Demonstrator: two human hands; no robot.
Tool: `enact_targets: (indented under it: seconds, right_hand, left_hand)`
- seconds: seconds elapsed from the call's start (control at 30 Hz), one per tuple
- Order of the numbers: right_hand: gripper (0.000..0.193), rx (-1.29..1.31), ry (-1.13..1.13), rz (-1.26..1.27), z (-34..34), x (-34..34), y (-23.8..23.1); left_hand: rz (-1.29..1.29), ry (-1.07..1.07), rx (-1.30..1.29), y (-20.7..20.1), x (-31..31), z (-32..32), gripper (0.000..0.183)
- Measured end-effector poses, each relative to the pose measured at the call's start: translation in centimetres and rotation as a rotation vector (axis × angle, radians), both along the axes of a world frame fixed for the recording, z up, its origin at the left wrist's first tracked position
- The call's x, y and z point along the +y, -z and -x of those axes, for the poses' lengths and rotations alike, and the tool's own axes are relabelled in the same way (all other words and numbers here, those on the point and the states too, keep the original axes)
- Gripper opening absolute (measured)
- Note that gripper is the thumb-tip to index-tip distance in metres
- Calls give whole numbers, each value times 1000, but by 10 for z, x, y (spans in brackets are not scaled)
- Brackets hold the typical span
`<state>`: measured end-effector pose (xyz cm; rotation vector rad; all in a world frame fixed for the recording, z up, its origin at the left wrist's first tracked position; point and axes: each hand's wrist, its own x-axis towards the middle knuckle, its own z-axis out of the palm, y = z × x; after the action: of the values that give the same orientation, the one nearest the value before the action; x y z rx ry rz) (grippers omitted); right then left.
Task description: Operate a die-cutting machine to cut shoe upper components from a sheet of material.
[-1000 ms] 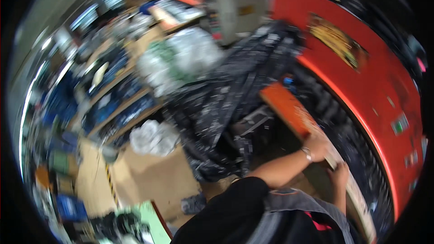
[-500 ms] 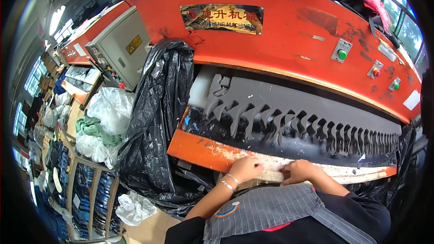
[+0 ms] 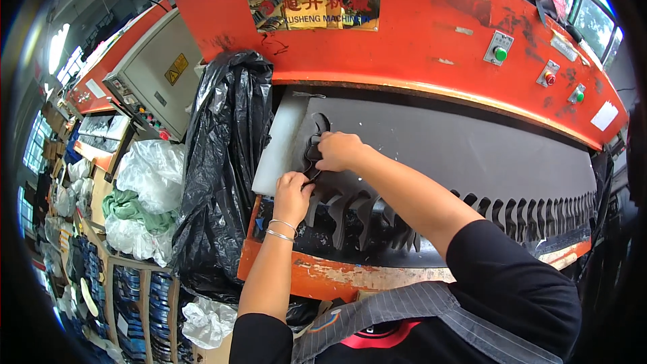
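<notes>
on grey sheet | left hand, right hand gripping dark curved strip | wooden rack holding blue pieces

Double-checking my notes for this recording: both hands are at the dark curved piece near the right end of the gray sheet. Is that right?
Not quite: the head view shows the left hand and right hand at the dark curved piece near the left end of the gray sheet, not the right.
</notes>
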<state>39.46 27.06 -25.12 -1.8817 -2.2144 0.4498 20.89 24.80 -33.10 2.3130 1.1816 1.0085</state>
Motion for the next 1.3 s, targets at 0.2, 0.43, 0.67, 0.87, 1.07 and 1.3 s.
enact_targets:
  seconds: [0.2,0.43,0.67,0.87,1.07,1.3]
  right_hand:
    - [36,-275,-171,531,7,54,-24]
    - [21,415,-130,177,-30,53,28]
    - [17,956,72,6,-58,-2,-53]
    - [16,383,83,-133,-28,-28,-61]
    - [31,374,97,-193,-39,-29,35]
    - [101,78,182,-217,-2,-71,40]
  left_hand:
    - [-15,156,-77,-46,27,-4,19]
    - [243,236,-256,0,35,-12,57]
    - [206,192,187,-30,55,-40,53]
    - [33,102,408,-31,85,-57,38]
    - [-77,54,454,-12,109,-62,46]
    - [30,89,293,8,122,-57,45]
